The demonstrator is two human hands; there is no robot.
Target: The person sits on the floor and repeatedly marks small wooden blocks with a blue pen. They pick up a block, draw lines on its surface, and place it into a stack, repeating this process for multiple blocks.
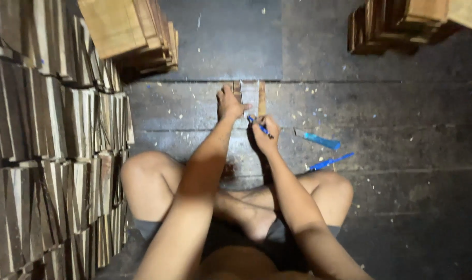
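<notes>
Small flat wooden piece (249, 98) on dark plank floor (402, 135), just ahead of crossed legs. Left hand (230, 102) presses it down, fingers spread flat. Right hand (266, 134) fingers closed around blue-handled tool (259, 126), tip at piece. Best: keep firm hold-down, short controlled strokes. Two blue-handled tools (319, 140) lie right of piece.

Dim light falls from above my head — my arms glow warm, the floor stays dark, edges bend and blur.

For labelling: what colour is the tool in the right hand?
Blue tool, head view.
</notes>
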